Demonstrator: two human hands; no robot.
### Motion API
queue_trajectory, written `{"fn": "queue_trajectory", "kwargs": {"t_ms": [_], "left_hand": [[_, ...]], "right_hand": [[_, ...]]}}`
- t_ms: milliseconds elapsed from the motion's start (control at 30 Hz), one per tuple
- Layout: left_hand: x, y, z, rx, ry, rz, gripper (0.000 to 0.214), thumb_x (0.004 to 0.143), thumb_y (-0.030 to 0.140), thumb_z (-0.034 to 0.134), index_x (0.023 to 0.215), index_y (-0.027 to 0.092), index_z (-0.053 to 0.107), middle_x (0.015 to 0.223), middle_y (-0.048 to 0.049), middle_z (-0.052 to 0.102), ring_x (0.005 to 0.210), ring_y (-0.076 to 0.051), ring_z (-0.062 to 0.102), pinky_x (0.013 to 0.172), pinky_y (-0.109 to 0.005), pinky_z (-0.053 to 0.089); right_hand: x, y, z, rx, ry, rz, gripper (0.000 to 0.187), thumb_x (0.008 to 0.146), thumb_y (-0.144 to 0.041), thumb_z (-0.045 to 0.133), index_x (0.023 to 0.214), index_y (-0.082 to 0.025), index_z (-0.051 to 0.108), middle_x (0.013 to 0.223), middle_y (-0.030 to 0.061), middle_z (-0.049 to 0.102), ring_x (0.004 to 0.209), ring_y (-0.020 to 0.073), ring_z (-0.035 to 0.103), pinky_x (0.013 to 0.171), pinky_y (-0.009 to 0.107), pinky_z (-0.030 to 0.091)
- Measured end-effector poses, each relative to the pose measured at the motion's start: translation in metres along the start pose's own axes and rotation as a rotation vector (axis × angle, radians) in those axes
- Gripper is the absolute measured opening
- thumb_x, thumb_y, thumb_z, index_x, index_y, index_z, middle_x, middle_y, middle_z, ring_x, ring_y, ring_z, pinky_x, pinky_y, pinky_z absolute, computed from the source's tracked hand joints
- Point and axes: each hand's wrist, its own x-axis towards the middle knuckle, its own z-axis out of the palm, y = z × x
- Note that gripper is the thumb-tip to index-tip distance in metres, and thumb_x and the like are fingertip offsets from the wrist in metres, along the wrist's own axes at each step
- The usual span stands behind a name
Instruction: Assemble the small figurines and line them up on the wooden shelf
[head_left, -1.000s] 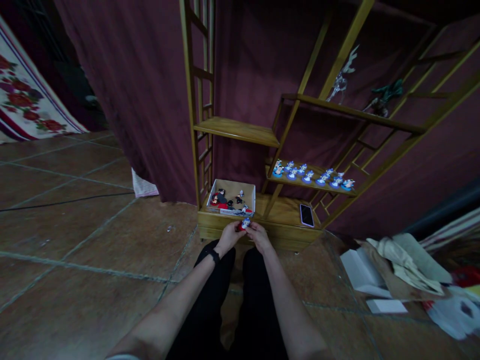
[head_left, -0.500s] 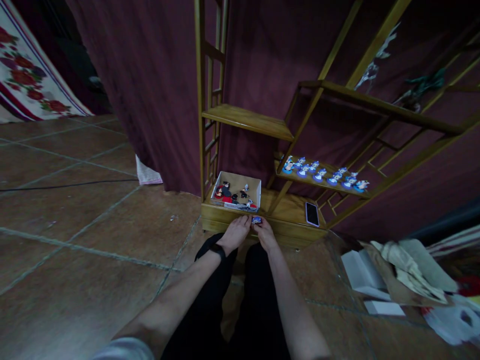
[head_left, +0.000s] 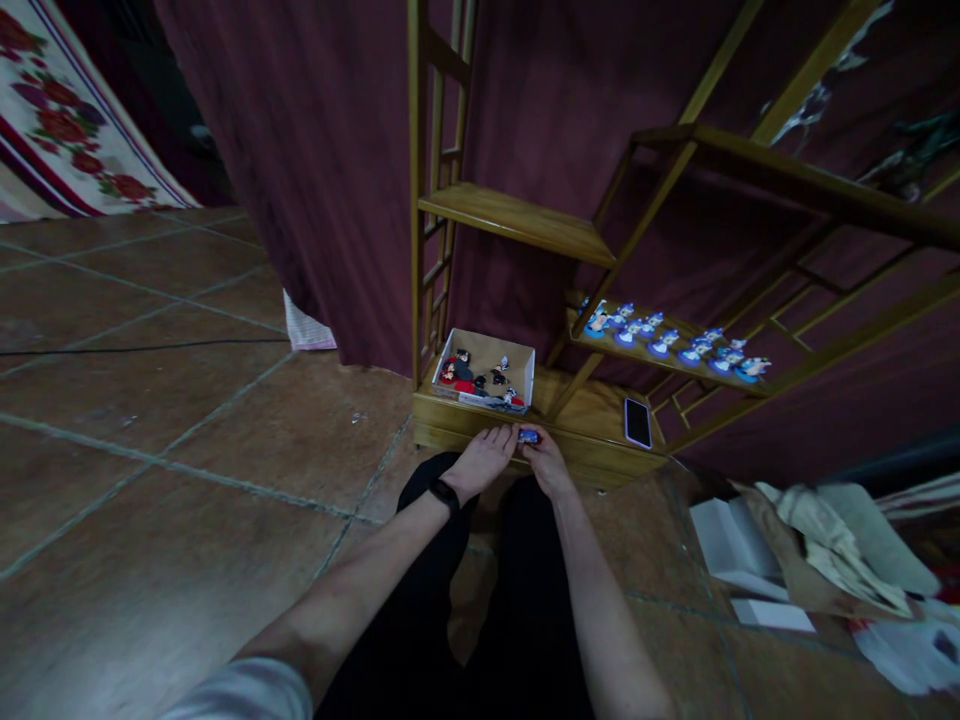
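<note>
Both hands meet in front of the low wooden shelf base, with a small blue and white figurine [head_left: 529, 436] between them. My left hand [head_left: 489, 458] has its fingers closed at the figurine's left side. On its other side, my right hand [head_left: 547, 461] pinches it with thumb and fingers. Just beyond them sits an open cardboard box [head_left: 527, 378] holding several red and black figurines [head_left: 463, 385]. Several blue and white figurines [head_left: 664, 343] stand in rows on a raised shelf [head_left: 709, 375] to the right.
A phone [head_left: 637, 422] lies on the wooden base [head_left: 585, 405], right of the box. An upper shelf [head_left: 517, 220] juts out above the box. White boxes [head_left: 739, 545], cloth [head_left: 825, 540] and a plastic bag [head_left: 911, 645] lie on the floor at right. A dark curtain [head_left: 315, 180] hangs behind.
The view has shifted, so the shelf and hands appear further right. Both hands still hold the figurine, which looks slightly turned between the fingers.
</note>
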Motion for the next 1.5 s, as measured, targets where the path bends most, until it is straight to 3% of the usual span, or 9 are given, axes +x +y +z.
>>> {"fn": "queue_trajectory", "kwargs": {"t_ms": [167,433,600,733,933,1167,1333,1500], "left_hand": [[0.001,0.000,0.000,-0.188,0.019,-0.077,0.043,0.085,0.016,0.035,0.128,0.013,0.035,0.113,-0.0154,0.051,0.105,-0.023,0.049,0.088,-0.036,0.037],[0.013,-0.017,0.014,-0.829,0.081,-0.307,0.023,0.075,0.026,0.054,0.094,0.018,0.063,0.084,-0.0060,0.064,0.077,-0.020,0.058,0.072,-0.029,0.042],[0.021,-0.027,0.023,-1.215,0.053,-0.440,0.020,0.067,0.026,0.061,0.082,0.014,0.066,0.074,-0.0040,0.066,0.068,-0.017,0.057,0.065,-0.027,0.043],[0.021,-0.026,0.024,-1.446,0.081,-0.571,0.026,0.060,0.023,0.066,0.084,0.013,0.066,0.077,-0.0047,0.067,0.066,-0.014,0.057,0.062,-0.025,0.042],[0.020,-0.026,0.021,-1.587,0.182,-0.687,0.035,0.053,0.014,0.067,0.087,0.014,0.065,0.077,-0.0044,0.067,0.067,-0.013,0.058,0.062,-0.024,0.042],[0.019,-0.030,0.019,-1.614,0.147,-0.713,0.037,0.052,0.014,0.069,0.089,0.013,0.067,0.078,-0.0063,0.068,0.065,-0.013,0.058,0.061,-0.023,0.041],[0.021,-0.031,0.017,-1.647,0.036,-0.718,0.041,0.051,0.016,0.074,0.091,0.013,0.067,0.077,-0.0065,0.068,0.059,-0.010,0.056,0.056,-0.021,0.038],[0.022,-0.029,0.016,-1.575,0.031,-0.714,0.032,0.049,0.020,0.076,0.079,0.012,0.069,0.067,-0.0044,0.066,0.053,-0.008,0.051,0.050,-0.019,0.033]], "right_hand": [[0.000,0.001,0.001,-0.024,-0.001,0.001,0.034,0.058,-0.018,0.064,0.091,-0.023,0.060,0.089,-0.0005,0.063,0.082,0.0142,0.055,0.081,0.028,0.040],[0.003,0.001,0.008,-0.008,0.036,0.103,0.027,0.060,-0.028,0.066,0.086,-0.020,0.063,0.084,0.0021,0.066,0.078,0.0158,0.058,0.069,0.027,0.043],[0.009,0.007,0.011,0.057,0.061,0.105,0.022,0.058,-0.027,0.066,0.079,-0.019,0.063,0.076,0.0011,0.065,0.069,0.0147,0.060,0.067,0.028,0.046],[0.011,0.011,0.013,0.062,0.063,0.100,0.024,0.058,-0.024,0.064,0.081,-0.019,0.063,0.079,0.0008,0.064,0.069,0.0150,0.060,0.066,0.030,0.049],[0.010,0.011,0.017,0.008,0.079,-0.001,0.021,0.064,-0.023,0.057,0.085,-0.022,0.062,0.090,0.0010,0.063,0.078,0.0152,0.059,0.066,0.029,0.051],[0.009,0.013,0.019,-0.023,0.119,-0.062,0.026,0.066,-0.026,0.056,0.093,-0.022,0.057,0.089,0.0001,0.062,0.073,0.0141,0.060,0.061,0.028,0.052],[0.010,0.009,0.019,0.017,0.108,-0.013,0.029,0.062,-0.028,0.062,0.090,-0.021,0.059,0.090,0.0019,0.062,0.077,0.0165,0.060,0.065,0.030,0.052],[0.012,0.010,0.019,0.032,0.055,0.023,0.034,0.058,-0.030,0.068,0.089,-0.021,0.060,0.090,0.0024,0.063,0.080,0.0189,0.061,0.068,0.034,0.052]]}}
